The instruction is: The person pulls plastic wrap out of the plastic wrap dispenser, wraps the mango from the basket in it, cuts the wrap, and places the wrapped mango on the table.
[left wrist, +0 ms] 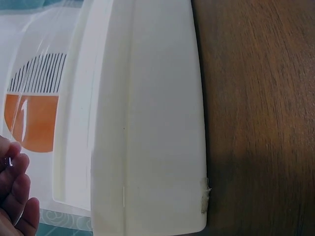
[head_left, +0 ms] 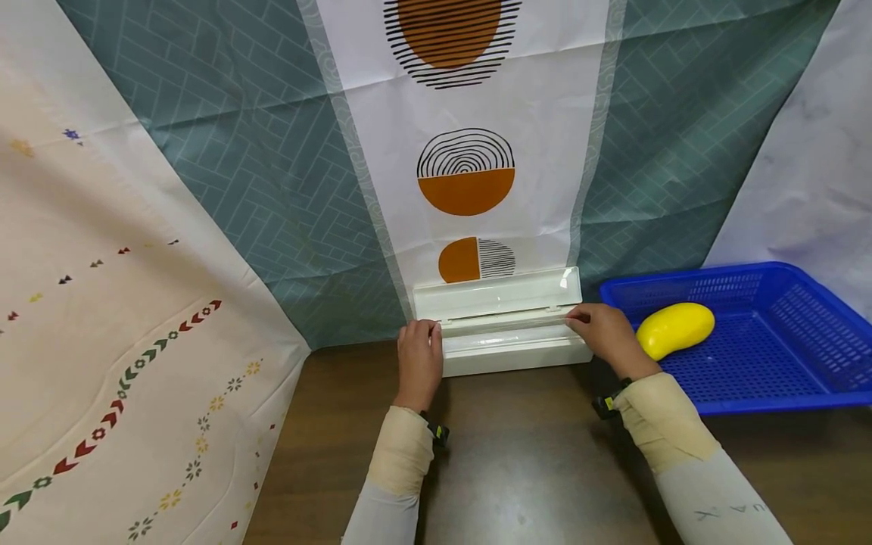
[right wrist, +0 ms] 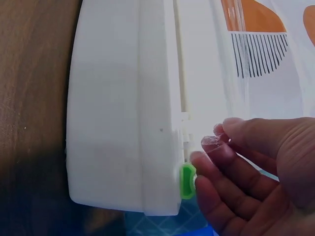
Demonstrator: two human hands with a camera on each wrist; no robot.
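A long white cling film dispenser (head_left: 518, 361) lies on the wooden table, its lid (head_left: 493, 297) raised at the back in the head view. At the dispenser's left end, my left hand (head_left: 418, 363) pinches the edge of the clear cling film (left wrist: 20, 118). My right hand (head_left: 606, 337) pinches the film's other side between thumb and fingertips at the right end. In the right wrist view a green slider (right wrist: 187, 181) sits at the dispenser's edge, close to the right fingers. The film is transparent, so its full extent is hard to see.
A blue plastic basket (head_left: 777, 333) stands right of the dispenser, with a yellow mango-shaped object (head_left: 676, 329) in it. Behind hangs a patterned cloth (head_left: 545, 106). Cream printed fabric (head_left: 157, 318) borders the left side. Brown wooden table (head_left: 518, 454) spreads in front.
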